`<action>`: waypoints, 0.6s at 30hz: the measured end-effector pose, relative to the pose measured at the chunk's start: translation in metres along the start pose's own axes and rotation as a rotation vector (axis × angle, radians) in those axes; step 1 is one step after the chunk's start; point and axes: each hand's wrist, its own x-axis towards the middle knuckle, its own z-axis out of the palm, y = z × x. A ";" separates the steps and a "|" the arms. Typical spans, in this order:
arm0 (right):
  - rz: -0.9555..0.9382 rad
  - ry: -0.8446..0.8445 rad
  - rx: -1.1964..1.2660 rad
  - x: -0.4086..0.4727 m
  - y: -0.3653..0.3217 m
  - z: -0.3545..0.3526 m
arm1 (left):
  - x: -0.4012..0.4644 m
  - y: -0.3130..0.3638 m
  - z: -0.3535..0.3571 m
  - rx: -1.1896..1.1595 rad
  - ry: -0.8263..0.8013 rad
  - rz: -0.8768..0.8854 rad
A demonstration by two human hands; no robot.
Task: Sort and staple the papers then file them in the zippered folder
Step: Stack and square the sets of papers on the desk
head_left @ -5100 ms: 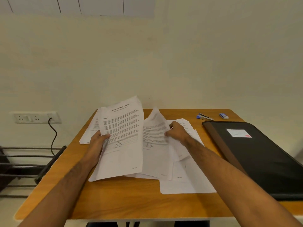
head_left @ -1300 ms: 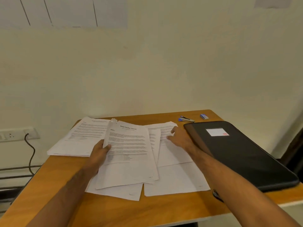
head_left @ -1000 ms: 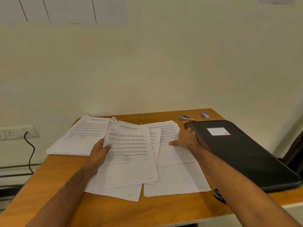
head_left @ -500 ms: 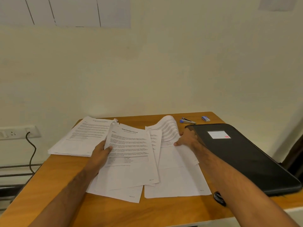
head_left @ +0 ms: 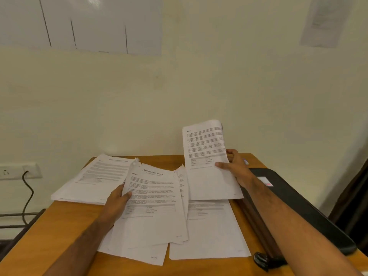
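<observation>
Setting: cream wall behind an orange-brown wooden tabletop point(head_left: 59, 232), with a white wall socket and black cable at the left.
Right hand: the right hand point(head_left: 235, 168) pinches a lifted white printed sheet point(head_left: 207, 156) by its right edge, thumb on the printed face and fingers behind; the sheet stands nearly upright over the far right part of the tabletop.
Left hand: the left hand point(head_left: 117, 204) grips the left edge of a fanned bundle of white printed pages headed by a transcript title point(head_left: 153, 206), thumb on top, the bundle resting near the tabletop's middle.
Other papers: a separate flat pile of white printed pages point(head_left: 95, 180) lies at the far left corner; loose white sheets point(head_left: 211, 232) lie under and right of the bundle, toward the near edge.
Folder: the black zippered folder with a white label point(head_left: 294, 206) lies closed along the right edge, its zip pull at the near end.
Step in hand: sorting; my reading is that the raised sheet must be read and matched to a set.
Doing it well: check its heading and page number, then lay it square on the matching set, corners aligned for stapling.
Risk: a one-edge pinch lets the paper droop or crease.
</observation>
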 end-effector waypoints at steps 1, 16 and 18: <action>0.002 -0.016 0.037 -0.001 0.000 -0.002 | -0.001 0.000 0.000 0.003 -0.005 0.002; -0.036 -0.109 0.072 -0.002 -0.023 -0.009 | -0.004 0.002 0.003 -0.030 -0.007 0.048; -0.036 -0.104 0.069 -0.003 -0.025 -0.011 | -0.004 0.004 0.003 -0.036 -0.002 0.045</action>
